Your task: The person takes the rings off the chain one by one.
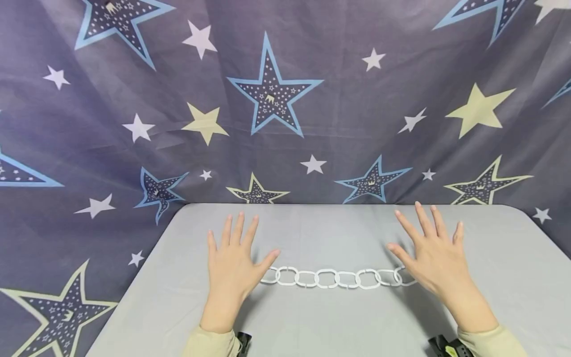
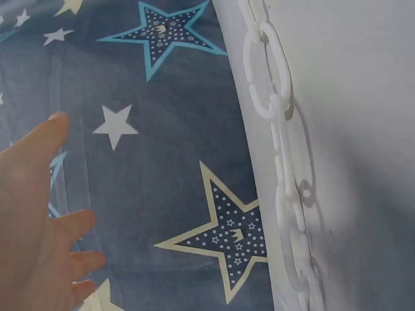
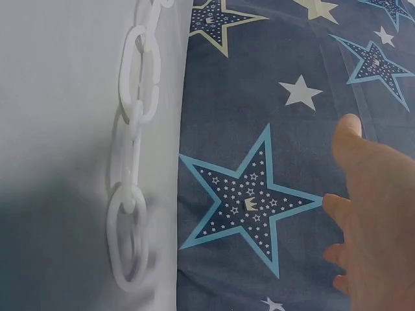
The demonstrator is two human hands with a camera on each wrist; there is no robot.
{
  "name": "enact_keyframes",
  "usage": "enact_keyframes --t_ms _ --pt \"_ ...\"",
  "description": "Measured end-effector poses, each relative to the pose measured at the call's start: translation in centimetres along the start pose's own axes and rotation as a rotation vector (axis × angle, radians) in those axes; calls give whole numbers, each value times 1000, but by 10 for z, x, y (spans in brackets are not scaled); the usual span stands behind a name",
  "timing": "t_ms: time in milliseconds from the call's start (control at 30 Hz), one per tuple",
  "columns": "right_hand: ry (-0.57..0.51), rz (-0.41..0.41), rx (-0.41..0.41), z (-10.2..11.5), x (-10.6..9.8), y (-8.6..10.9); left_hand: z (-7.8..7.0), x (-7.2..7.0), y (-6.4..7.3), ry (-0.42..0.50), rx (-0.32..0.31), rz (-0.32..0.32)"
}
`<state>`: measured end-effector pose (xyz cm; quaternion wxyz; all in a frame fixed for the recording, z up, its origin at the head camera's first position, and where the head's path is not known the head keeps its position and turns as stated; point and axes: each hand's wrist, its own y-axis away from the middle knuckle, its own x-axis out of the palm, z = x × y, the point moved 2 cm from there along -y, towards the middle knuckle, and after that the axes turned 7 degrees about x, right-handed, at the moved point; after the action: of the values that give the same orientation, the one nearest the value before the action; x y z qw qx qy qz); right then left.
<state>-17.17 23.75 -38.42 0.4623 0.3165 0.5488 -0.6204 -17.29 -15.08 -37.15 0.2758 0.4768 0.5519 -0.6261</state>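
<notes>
A white plastic chain (image 1: pixel 326 278) of several oval links lies stretched sideways across the grey table. Over its left end, my left hand (image 1: pixel 234 270) is held with straight, spread fingers and nothing in its grasp. My right hand (image 1: pixel 439 265) is likewise spread above the right end, throwing a shadow on the tabletop. Both hands hide the chain's ends in the head view. The wrist views show the chain (image 2: pixel 285 194) apart from the left fingers, and its last link (image 3: pixel 128 240) apart from the right fingers.
The grey table (image 1: pixel 330 322) has rounded far corners. Right behind its far edge hangs a dark blue-grey curtain (image 1: pixel 339 124) printed with stars, which also runs along the left and right sides. Black straps (image 1: pixel 450 347) sit at the wrists by beige sleeves.
</notes>
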Motion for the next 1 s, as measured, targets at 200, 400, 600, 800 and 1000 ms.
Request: enact_keyframes --t_ms 200,400,600,800,1000 --pt "-15 22 6 -6 -4 2 -5 1 2 18 -15 35" --pt "-19 38 -7 -9 -9 1 -14 3 -2 34 9 46" --pt "-44 22 -35 -10 -11 -3 -26 4 -11 42 64 21" --pt "-71 15 -68 -12 -15 -5 -44 12 -21 60 112 17" --pt "-131 5 -126 -18 -20 -7 -67 21 -29 78 153 38"
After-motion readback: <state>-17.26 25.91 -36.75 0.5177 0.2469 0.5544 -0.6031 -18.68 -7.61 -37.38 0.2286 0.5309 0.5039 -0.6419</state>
